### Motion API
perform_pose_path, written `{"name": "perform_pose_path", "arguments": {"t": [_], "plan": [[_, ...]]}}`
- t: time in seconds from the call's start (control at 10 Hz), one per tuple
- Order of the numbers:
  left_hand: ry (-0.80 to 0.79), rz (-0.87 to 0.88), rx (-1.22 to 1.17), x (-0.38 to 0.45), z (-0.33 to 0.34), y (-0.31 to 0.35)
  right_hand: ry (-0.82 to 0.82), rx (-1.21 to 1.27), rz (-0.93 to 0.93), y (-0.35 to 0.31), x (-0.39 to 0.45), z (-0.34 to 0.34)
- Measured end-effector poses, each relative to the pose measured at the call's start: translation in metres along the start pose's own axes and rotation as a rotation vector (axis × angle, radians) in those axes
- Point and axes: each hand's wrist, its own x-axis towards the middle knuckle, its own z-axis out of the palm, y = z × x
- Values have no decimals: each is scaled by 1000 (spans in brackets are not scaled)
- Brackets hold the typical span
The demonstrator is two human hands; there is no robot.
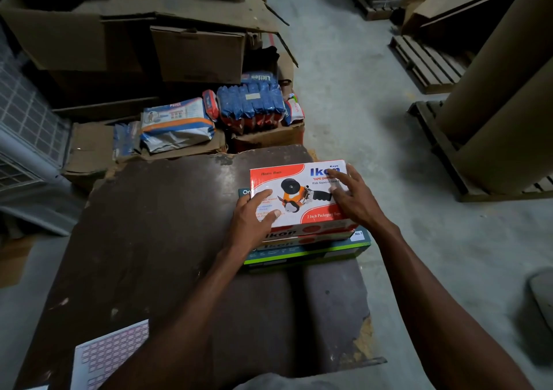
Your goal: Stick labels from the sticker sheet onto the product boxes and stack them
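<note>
Top box (299, 193): red-and-white "Ikon" tape-dispenser carton, flat, face up, right of frame centre, atop stack. Second Ikon box (305, 235) directly beneath, only front edge visible. Green box (308, 253) at stack bottom, protruding at right. Sticker sheet (110, 353): pink-celled grid, flat, lower left.

Box stack (302, 231) right of sticker sheet (110, 353)

top red box (294, 193): "Ikon", "2 Inch Packaging Tape" | green box (338, 250): "No.1"
</note>
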Motion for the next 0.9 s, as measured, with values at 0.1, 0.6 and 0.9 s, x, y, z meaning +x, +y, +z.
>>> {"name": "perform_pose_path", "arguments": {"t": [0.1,0.6,0.9], "plan": [[-8,0,-11,-2,1,2,4,-16,-1,0,-1,0],[-66,-17,8,-7,3,-2,11,-123,5,-20,-18,-3],[-53,-18,8,-14,-23,3,151,-270,64,-51,-24,2]]}}
